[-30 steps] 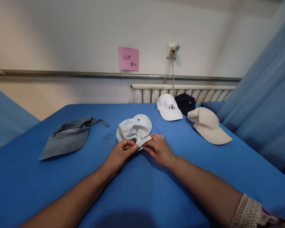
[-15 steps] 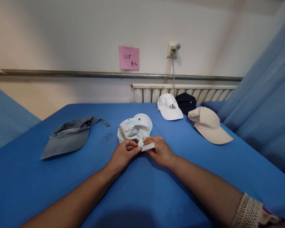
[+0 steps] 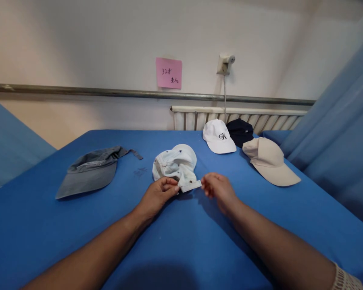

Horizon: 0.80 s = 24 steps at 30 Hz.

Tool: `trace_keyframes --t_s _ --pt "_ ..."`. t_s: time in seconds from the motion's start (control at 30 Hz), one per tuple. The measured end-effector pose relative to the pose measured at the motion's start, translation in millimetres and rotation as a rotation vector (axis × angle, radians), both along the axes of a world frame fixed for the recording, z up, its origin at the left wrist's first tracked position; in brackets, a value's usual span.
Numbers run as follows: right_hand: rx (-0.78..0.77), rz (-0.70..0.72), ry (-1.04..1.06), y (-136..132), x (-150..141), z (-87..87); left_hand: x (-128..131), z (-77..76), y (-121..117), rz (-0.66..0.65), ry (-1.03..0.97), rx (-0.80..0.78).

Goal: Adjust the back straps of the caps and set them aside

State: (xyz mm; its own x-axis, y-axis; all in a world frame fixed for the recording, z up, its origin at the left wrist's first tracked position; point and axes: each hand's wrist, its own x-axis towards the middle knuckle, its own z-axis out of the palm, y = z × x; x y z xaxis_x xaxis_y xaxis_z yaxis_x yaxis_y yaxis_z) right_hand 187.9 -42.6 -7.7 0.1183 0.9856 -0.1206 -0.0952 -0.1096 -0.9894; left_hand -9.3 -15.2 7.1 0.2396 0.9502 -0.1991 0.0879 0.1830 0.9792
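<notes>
A pale, off-white baseball cap (image 3: 166,161) lies crumpled at the middle of the blue-covered surface, its brim turned away from me. My left hand (image 3: 157,195) pinches the near end of the cap's strap (image 3: 191,186) between thumb and fingers. The strap's free end sticks out to the right. Right beside that end is my right hand (image 3: 219,190), fingers curled and slightly blurred. No object shows in it, and whether a fingertip touches the strap is unclear.
A grey cap (image 3: 89,169) lies at left, its strap trailing. Back right sit a white cap (image 3: 218,135) with black letters, a navy cap (image 3: 240,131) and a beige cap (image 3: 269,159). Behind are a radiator (image 3: 189,120) and a metal rail (image 3: 109,92). A blue curtain (image 3: 335,121) hangs at right.
My right hand has come away from the cap's back edge and moved right, past the strap's end. The strap has swung down from its raised angle. My left hand keeps its pinch.
</notes>
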Motion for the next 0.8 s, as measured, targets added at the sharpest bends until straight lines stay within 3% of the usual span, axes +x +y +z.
trace_keyframes --t_s 0.1,0.27,0.5,0.6,0.7,0.8 --pt "-0.081 0.146 -0.068 -10 -10 1.2 -1 -2.8 1 0.002 -0.004 0.006" --pt "0.197 0.032 -0.270 -6 -6 -6.7 -2 -8.0 2 -0.028 0.052 0.067" --pt "0.285 0.371 -0.510 0 -3 -19.0 -2 -6.3 -3 0.046 0.198 0.347" --pt "0.413 0.298 -0.517 3 -5 -22.1 -3 -0.1 -6 0.184 0.141 0.362" --pt "0.406 0.186 -0.361 12 -8 -27.2 -4 5.4 -14 0.308 0.023 0.281" --pt "0.288 0.187 -0.193 22 -12 -32.1 0 6.3 -30 0.219 -0.071 0.032"
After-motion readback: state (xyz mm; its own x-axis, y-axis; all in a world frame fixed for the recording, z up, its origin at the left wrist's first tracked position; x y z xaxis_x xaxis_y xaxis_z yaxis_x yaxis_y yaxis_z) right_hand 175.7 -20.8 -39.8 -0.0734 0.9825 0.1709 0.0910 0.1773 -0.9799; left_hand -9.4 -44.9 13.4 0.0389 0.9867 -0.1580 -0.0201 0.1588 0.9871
